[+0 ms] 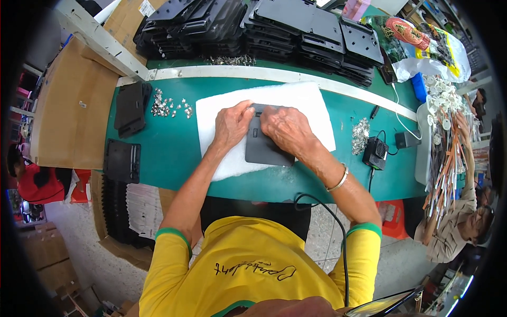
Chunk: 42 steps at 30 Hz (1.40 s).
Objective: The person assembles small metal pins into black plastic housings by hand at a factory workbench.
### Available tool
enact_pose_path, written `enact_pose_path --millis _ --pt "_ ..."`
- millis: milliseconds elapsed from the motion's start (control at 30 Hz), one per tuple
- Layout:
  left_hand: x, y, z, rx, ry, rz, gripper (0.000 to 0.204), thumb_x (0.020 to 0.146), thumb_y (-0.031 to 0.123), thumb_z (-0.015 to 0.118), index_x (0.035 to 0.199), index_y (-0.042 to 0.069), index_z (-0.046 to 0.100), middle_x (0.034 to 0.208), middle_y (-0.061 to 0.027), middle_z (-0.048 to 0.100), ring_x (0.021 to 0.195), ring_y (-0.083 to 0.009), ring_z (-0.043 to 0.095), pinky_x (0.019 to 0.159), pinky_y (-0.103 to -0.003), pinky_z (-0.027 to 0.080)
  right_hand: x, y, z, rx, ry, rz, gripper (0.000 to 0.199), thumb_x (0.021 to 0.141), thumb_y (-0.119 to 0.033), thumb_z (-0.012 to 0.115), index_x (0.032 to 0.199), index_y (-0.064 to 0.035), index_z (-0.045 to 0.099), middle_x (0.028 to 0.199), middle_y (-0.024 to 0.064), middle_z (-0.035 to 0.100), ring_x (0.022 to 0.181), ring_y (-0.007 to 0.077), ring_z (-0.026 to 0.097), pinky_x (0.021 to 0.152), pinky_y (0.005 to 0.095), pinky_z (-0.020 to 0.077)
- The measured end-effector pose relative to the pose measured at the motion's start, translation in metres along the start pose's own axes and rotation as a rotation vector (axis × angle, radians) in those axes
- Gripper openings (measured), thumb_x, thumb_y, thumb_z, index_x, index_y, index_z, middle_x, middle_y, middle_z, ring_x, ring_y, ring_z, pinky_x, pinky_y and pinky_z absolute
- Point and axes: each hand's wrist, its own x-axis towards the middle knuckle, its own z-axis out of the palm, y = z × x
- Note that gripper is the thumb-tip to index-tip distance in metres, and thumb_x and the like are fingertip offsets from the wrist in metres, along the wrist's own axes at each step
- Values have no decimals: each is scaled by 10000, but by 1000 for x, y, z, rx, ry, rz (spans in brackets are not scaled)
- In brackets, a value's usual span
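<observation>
A flat black plastic panel (264, 150) lies on a white foam sheet (214, 158) in front of me. My left hand (232, 126) is closed at the panel's upper left edge, thumb and fingers pinching there. Over the panel's upper right part, my right hand (288, 128) presses down with its fingers curled under. Whatever those right fingers hold is hidden beneath them. A small rectangular slot shows in the panel between my hands.
Small metal parts (162, 105) lie left of the foam, with more small parts (360, 136) at right. Black panels (131, 108) rest at the left; tall panel stacks (296, 31) stand behind a white rail (211, 71). A black speaker-like box (375, 153) and a co-worker (449, 227) are at right.
</observation>
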Motion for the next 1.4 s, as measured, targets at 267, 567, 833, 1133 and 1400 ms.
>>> enact_pose_path --millis 267,567,833,1133,1400 --pt "2 -2 5 -12 27 19 232 872 204 603 1032 53 675 633 -159 597 574 -282 587 557 -401 456 20 -4 -12 -181 -154 -146 107 773 -62 618 669 -46 632 671 86 646 608 190 676 484 295 528" --pt "5 -6 6 33 35 62 202 862 222 571 955 62 651 705 -214 635 683 -410 631 623 -493 490 24 -19 -15 -249 -126 -115 94 781 -70 616 704 -19 635 655 99 653 618 195 686 486 314 536" --pt "0 -10 6 -40 71 86 225 876 245 550 971 67 650 771 -213 656 746 -408 643 671 -480 500 -24 -13 -8 84 56 239 111 829 -68 557 870 -38 656 819 143 665 726 321 685 632 406 557" --pt "-1 -4 2 -31 19 16 241 887 255 565 968 42 643 692 -169 644 664 -329 657 631 -418 498 -32 -9 -5 150 -13 237 109 853 -97 532 932 -83 607 753 119 661 671 314 678 567 421 537" --pt "1 2 -1 2 -18 -29 261 888 269 579 1015 55 657 666 -143 640 626 -300 647 607 -392 489 -22 3 5 155 -30 203 114 851 -102 542 826 -51 641 749 128 666 679 304 684 572 409 539"
